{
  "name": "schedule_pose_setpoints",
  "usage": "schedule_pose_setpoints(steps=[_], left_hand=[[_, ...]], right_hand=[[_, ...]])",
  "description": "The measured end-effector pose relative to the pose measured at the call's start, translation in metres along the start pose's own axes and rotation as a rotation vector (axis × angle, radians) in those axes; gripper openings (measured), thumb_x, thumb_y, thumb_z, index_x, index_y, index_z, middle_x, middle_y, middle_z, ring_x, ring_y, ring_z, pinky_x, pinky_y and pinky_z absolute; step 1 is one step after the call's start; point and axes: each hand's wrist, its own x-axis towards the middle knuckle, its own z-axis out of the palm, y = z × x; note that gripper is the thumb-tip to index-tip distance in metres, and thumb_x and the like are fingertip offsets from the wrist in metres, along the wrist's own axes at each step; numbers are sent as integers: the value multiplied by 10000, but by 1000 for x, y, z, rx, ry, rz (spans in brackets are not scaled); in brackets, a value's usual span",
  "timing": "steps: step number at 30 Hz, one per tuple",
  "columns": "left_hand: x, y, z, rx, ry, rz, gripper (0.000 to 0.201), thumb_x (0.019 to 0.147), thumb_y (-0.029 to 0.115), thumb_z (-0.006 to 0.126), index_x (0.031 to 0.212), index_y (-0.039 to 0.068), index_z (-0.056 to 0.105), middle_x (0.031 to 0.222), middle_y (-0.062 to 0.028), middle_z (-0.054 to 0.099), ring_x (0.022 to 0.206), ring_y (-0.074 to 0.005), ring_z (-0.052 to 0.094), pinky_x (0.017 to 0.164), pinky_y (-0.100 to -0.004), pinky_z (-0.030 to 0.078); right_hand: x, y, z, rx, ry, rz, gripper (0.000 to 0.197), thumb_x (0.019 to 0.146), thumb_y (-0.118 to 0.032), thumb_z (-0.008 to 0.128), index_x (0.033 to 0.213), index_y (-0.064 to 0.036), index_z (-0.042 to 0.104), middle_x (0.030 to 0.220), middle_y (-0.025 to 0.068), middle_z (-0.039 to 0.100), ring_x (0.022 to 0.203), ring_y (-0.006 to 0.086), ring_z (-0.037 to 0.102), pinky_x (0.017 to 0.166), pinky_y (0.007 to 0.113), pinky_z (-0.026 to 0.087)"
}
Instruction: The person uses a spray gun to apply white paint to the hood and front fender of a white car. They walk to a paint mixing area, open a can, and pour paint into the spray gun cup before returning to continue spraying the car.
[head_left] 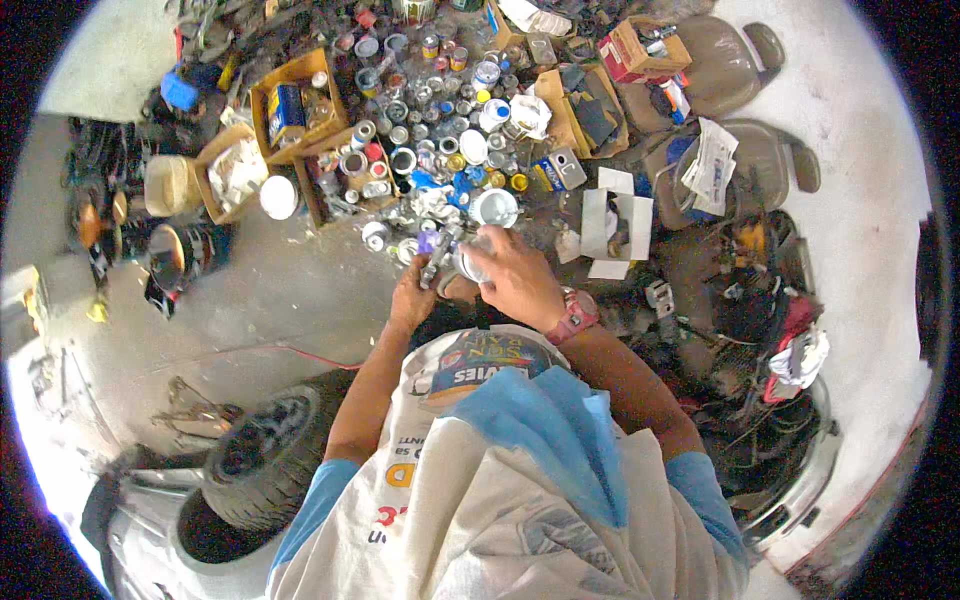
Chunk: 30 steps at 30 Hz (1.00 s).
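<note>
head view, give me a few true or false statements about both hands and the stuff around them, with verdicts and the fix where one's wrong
1. The left hand holds a metal tool. True.
2. The right hand is empty. False: it holds a pale round container.
3. The pink-red watch is on the left hand's wrist. False: it is on the right.
4. A newspaper lies on a brown chair. True.
5. The open white box stands to the left of both hands. False: it stands to their right.
6. A tire shows at the lower left. True.
</note>
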Motion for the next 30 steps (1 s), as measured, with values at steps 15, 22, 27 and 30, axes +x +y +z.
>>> schedule_pose_setpoints(steps=[15, 22, 27, 30], left_hand=[[-10, -61, 132, -555, 661, -304, 397, 1054, 226, 680, 1399, 78, 552, 1260, -127, 680, 1139, -210, 620, 1009, -365, 494], [4, -117, 233, -709, 790, -581, 670, 1040, 305, 713, 1614, 124, 417, 1240, -77, 667, 1058, -204, 627, 967, -367, 497], [16, -195, 310, -835, 803, -768, 639, 1046, 300, 698, 1602, 136, 430, 1192, -61, 655, 996, -177, 619, 918, -357, 503], [23, -256, 357, -747, 815, -834, 659, 1043, 277, 699, 1615, 133, 403, 1322, -90, 640, 1137, -224, 611, 1007, -380, 481]], right_hand=[[13, 313, -27, 747, 213, 462, 870, 881, -4, 837, 1624, -89, 392, 1371, 136, 612, 1192, 224, 654, 976, 361, 611], [17, 455, 28, 617, 227, 583, 923, 862, -15, 865, 1624, -71, 347, 1378, 141, 555, 1192, 249, 624, 994, 360, 599], [26, 526, 89, 581, 188, 586, 934, 876, -61, 876, 1630, -66, 325, 1453, 189, 503, 1296, 293, 585, 1037, 413, 588], [41, 578, 135, 407, 167, 502, 921, 893, -94, 876, 1627, -51, 322, 1509, 230, 474, 1337, 325, 569, 1110, 471, 535]])
